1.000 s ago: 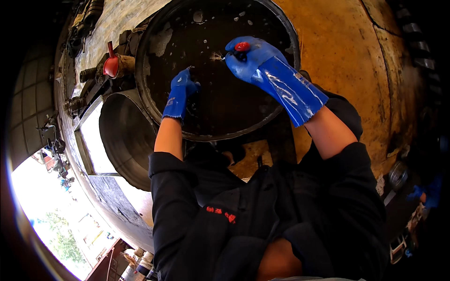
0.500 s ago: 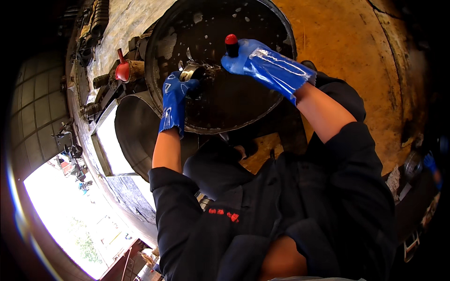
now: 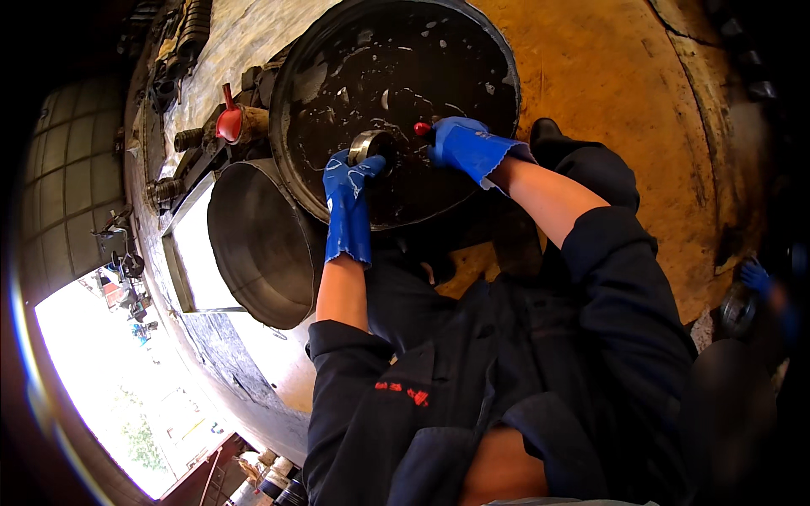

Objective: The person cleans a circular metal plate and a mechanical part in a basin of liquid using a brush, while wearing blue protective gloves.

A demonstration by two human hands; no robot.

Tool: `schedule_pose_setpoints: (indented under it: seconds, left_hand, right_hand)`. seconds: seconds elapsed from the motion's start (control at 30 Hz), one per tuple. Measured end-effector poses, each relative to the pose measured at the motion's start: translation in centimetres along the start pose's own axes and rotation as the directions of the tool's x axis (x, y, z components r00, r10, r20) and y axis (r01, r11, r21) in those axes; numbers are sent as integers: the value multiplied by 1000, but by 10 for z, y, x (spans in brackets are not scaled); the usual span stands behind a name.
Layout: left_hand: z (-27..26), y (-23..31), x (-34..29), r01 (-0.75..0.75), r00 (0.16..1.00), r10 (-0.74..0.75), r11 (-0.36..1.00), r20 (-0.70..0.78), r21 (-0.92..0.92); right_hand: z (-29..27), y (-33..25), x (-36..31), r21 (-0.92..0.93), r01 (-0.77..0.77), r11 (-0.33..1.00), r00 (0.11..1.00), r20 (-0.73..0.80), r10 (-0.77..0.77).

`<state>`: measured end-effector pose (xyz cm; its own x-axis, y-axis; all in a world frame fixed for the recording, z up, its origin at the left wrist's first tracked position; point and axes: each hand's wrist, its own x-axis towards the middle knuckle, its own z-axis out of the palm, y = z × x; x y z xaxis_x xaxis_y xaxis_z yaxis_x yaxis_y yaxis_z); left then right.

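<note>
My left hand (image 3: 348,179), in a long blue rubber glove, grips a shiny metal ring (image 3: 363,147) by its near side. The ring is tilted over a large round tub (image 3: 283,143) of dark liquid with bubbles on it. To the right, my right hand (image 3: 462,143), gloved the same way, is closed around a tool with a red-ended black handle (image 3: 422,129). The tool's working end is hidden, so its kind does not show. A small gap separates the handle from the ring.
An empty grey metal drum (image 3: 261,244) lies left of the tub. Beyond it, a red funnel-like scoop (image 3: 228,123) rests among stacked metal parts (image 3: 187,139). Brown stained floor (image 3: 607,110) spreads to the right. At the far right edge, another person's blue glove (image 3: 753,275) is near a round part (image 3: 737,310).
My left hand has moved right with the ring. The tool's handle in my right hand has tipped from upright to pointing left, and that hand is lower in the view. The whole view has shifted slightly.
</note>
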<state>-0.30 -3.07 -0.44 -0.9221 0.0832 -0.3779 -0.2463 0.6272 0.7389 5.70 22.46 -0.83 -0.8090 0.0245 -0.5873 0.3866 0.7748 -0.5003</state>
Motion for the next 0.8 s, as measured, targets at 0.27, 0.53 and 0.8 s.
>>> schedule_pose_setpoints:
  seconds: [0.27,0.53,0.8]
  left_hand:
    - [25,7,-17,-106,994,93,937,56,332]
    - [13,-57,-4,-36,977,46,998,207,-49]
    - [4,-24,-29,-226,974,201,893,103,388]
  right_hand:
    - [-59,-15,-13,474,80,877,997,-40,-70]
    - [-25,-79,-27,262,533,805,845,-114,-522]
    - [-50,-60,3,111,97,989,992,-97,-86]
